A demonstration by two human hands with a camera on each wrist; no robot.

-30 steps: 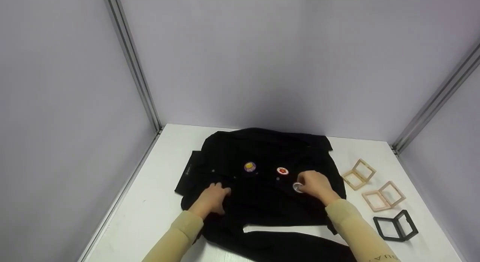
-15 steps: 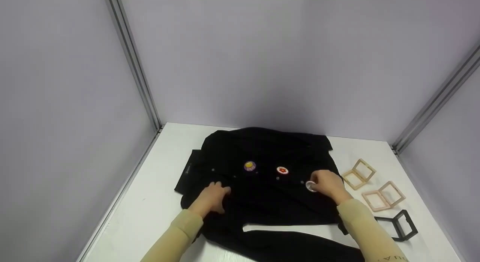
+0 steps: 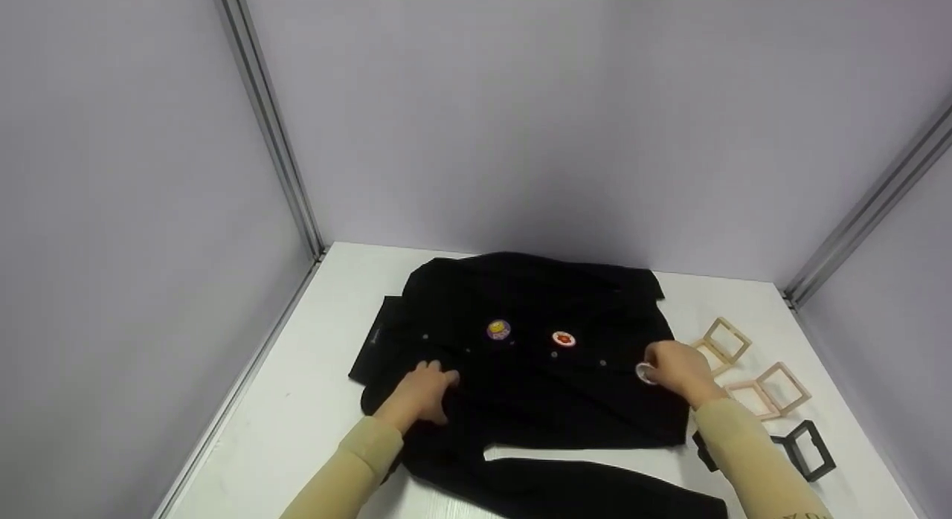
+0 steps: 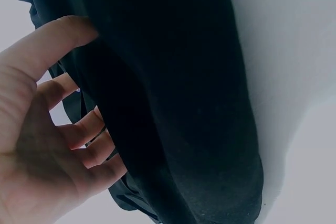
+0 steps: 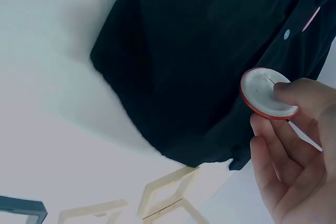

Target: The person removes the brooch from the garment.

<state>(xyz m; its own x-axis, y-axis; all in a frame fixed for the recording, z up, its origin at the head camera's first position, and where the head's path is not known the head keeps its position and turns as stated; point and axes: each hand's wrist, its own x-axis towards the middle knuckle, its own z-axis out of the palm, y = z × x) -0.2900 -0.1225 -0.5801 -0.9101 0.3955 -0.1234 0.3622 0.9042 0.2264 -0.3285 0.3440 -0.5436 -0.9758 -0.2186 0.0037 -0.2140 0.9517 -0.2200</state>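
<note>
A black buttoned shirt lies spread on the white table. Pinned or lying on it are a purple badge with a yellow figure and a white badge with a red-orange design. My left hand rests on the shirt's left part, fingers spread; in the left wrist view its thumb touches the cloth. Near the shirt's right edge, my right hand pinches a round pin badge between thumb and fingers. The badge's white back and red rim face the right wrist camera; its front is hidden.
At the right of the table stand unfolded hinged frames: a wooden one, a pale pink one and a black one, partly behind the right arm. Grey-white panels enclose the table's back and sides.
My right hand has moved to the right across the shirt with the pin badge, from near the white badge to the shirt's right edge. My left hand has stayed in place.
</note>
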